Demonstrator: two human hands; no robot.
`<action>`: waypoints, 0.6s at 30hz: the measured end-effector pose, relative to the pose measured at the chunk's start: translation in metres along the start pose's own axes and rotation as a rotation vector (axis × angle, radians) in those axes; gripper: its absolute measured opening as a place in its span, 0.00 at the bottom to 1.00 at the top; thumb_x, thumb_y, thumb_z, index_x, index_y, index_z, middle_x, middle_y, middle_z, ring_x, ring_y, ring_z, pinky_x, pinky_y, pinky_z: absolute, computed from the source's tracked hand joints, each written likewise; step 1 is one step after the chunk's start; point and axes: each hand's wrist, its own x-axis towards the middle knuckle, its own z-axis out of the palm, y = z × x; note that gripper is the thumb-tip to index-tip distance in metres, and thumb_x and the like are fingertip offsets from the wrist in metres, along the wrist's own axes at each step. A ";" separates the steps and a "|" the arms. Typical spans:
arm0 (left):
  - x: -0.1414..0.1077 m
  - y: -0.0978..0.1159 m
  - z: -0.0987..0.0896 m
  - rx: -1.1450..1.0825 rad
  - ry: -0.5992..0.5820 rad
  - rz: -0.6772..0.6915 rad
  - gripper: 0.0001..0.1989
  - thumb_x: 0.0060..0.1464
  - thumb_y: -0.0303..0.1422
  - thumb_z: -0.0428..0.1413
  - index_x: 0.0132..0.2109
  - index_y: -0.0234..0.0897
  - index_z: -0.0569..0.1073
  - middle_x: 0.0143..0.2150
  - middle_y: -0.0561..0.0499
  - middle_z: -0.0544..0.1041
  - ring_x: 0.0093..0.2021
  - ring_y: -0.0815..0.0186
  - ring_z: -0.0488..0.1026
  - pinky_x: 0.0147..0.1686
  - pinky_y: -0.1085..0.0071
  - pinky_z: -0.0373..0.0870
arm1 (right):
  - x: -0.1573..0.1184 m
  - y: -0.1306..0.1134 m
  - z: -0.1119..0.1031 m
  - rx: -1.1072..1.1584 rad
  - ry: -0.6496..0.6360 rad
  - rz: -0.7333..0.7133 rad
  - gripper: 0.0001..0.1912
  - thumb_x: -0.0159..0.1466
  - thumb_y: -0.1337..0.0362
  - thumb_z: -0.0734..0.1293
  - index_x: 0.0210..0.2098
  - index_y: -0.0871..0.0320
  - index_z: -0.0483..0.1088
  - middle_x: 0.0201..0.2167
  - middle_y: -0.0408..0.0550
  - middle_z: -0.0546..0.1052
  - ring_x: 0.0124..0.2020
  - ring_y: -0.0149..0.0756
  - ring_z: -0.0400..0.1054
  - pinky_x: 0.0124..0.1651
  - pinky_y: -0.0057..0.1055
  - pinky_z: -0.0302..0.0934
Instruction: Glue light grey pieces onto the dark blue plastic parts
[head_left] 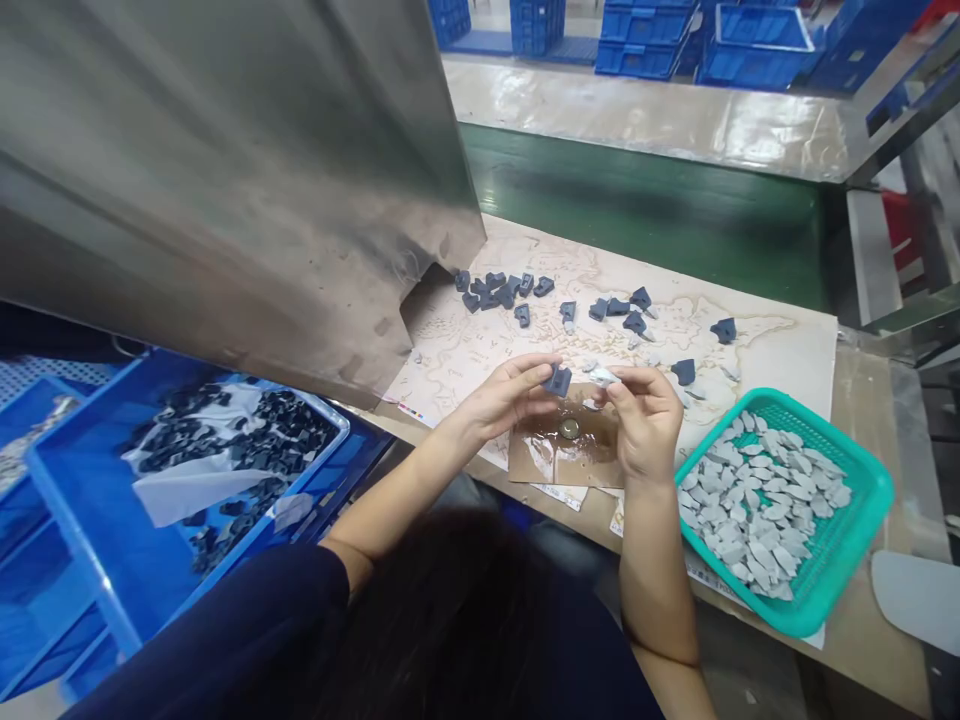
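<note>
My left hand (517,395) pinches a small dark grey plastic part (557,380) between thumb and fingers. Close to it on the right, my right hand (645,415) is closed on a small light grey piece (602,376). The two pieces are a short gap apart. Below both hands lies a brown cardboard square (532,450) with a wet, shiny surface and a small round metal-looking disc (570,428) on it. Several more dark grey parts (504,290) are scattered on the map-printed sheet (465,365) beyond my hands, some with light pieces beside them.
A green basket (862,540) of light grey pieces stands at right. At left, a blue crate (82,500) holds many dark parts and white sheets. A large metal panel (225,180) rises on the left. Behind the bench runs a green belt (637,200), with blue crates (645,40) beyond.
</note>
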 end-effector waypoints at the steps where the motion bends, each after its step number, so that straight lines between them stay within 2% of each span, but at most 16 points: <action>1: -0.002 0.000 0.000 0.015 0.002 -0.014 0.12 0.47 0.36 0.64 0.40 0.40 0.77 0.38 0.54 0.79 0.34 0.71 0.76 0.33 0.76 0.75 | -0.001 -0.001 0.000 -0.003 -0.019 -0.005 0.11 0.51 0.56 0.75 0.29 0.55 0.74 0.26 0.41 0.77 0.23 0.28 0.71 0.26 0.24 0.68; 5: -0.004 0.003 -0.003 0.034 0.023 0.039 0.16 0.43 0.37 0.66 0.41 0.38 0.77 0.38 0.53 0.79 0.35 0.71 0.76 0.36 0.76 0.74 | -0.003 -0.005 0.001 -0.020 -0.146 -0.062 0.07 0.54 0.61 0.74 0.33 0.52 0.75 0.33 0.43 0.79 0.34 0.32 0.74 0.34 0.25 0.70; 8: -0.005 0.004 -0.005 0.051 -0.005 0.101 0.19 0.41 0.38 0.67 0.42 0.39 0.77 0.37 0.53 0.79 0.35 0.72 0.76 0.38 0.75 0.73 | -0.004 -0.006 0.001 -0.042 -0.200 -0.097 0.08 0.56 0.62 0.73 0.36 0.51 0.75 0.35 0.43 0.79 0.37 0.33 0.74 0.37 0.27 0.70; 13: -0.008 0.005 -0.006 0.098 -0.096 0.170 0.21 0.37 0.36 0.68 0.42 0.41 0.78 0.38 0.54 0.79 0.38 0.68 0.77 0.42 0.72 0.73 | -0.005 -0.005 0.001 -0.116 -0.225 -0.106 0.09 0.57 0.57 0.72 0.36 0.52 0.76 0.35 0.45 0.78 0.37 0.35 0.73 0.37 0.31 0.70; 18: -0.009 0.004 -0.002 0.147 -0.103 0.242 0.18 0.38 0.37 0.68 0.39 0.39 0.76 0.41 0.52 0.78 0.42 0.66 0.76 0.45 0.69 0.71 | -0.005 -0.003 0.000 -0.082 -0.190 -0.107 0.09 0.57 0.55 0.72 0.34 0.52 0.75 0.30 0.43 0.77 0.29 0.32 0.71 0.32 0.29 0.68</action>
